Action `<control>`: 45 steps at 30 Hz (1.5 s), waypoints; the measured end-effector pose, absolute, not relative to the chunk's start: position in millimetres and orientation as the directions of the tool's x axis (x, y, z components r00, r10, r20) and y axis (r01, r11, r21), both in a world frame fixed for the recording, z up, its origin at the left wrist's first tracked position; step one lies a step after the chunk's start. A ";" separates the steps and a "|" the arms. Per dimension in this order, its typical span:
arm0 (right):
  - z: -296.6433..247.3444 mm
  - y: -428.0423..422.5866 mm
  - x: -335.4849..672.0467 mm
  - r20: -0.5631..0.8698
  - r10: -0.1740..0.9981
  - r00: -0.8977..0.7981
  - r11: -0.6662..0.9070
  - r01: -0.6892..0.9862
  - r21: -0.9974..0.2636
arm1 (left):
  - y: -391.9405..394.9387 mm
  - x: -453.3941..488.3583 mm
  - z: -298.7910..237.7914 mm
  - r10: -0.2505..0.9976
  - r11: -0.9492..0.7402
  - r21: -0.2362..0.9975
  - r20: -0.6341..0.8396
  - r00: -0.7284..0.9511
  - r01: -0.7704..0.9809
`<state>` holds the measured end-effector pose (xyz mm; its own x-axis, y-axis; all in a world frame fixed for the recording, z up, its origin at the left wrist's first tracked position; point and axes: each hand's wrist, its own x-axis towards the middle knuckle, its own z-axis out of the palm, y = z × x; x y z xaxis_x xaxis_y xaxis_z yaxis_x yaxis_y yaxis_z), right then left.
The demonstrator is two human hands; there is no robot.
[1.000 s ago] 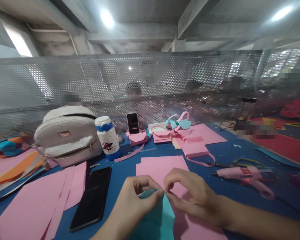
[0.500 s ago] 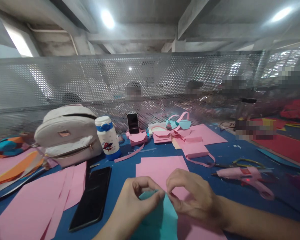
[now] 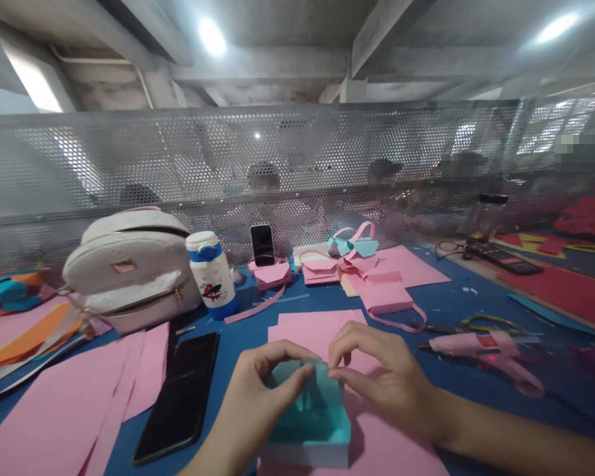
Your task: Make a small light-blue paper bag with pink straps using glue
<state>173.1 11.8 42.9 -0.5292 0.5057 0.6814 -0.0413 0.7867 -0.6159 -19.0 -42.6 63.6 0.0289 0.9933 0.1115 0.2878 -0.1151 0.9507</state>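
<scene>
A teal folded-paper box point(image 3: 322, 426) stands in front of me, with its hollow inside and low near wall showing. My left hand point(image 3: 262, 393) curls round its left and far side, thumb and fingers pinching the raised far flap. My right hand point(image 3: 384, 377) has thumb and forefinger pressed together at the far right corner of the same flap. Beneath the box lie pink paper sheets point(image 3: 322, 324). To the right of my right hand rests a pink glue gun point(image 3: 476, 347) with a small red light.
A black phone point(image 3: 183, 396) and pink sheets point(image 3: 54, 416) lie to the left. Behind them stand a white backpack point(image 3: 133, 264) and a bottle point(image 3: 212, 274). Small pink paper bags point(image 3: 387, 291) and a propped phone point(image 3: 262, 244) are toward the perforated metal screen point(image 3: 302, 152). Scissors point(image 3: 490, 322) lie right.
The teal paper has tipped so that the box's inside and near wall now show. My right hand has risen slightly, its fingers now at the flap's corner. At far right, a dark handset is now uncovered.
</scene>
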 end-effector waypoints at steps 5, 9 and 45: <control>46.5 13.4 172.4 0.699 0.506 -0.505 0.788 -0.058 -0.613 | -38.6 -18.6 56.4 0.990 -0.130 0.948 0.110 0.086 0.291; 48.2 14.5 172.9 0.724 0.478 -0.498 0.814 -0.057 -0.577 | -41.6 -16.2 49.2 0.992 -0.102 0.953 0.076 0.100 0.285; 72.4 -1.0 181.6 0.802 0.265 -0.535 0.942 -0.036 -0.334 | -45.4 -24.2 22.1 0.985 -0.160 0.879 0.171 0.015 0.449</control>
<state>181.6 -1.0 72.4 -0.5350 0.2646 0.8023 -0.0357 0.9418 -0.3344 -24.2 -45.4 22.1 0.0148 0.9851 0.1712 0.4486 -0.1596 0.8794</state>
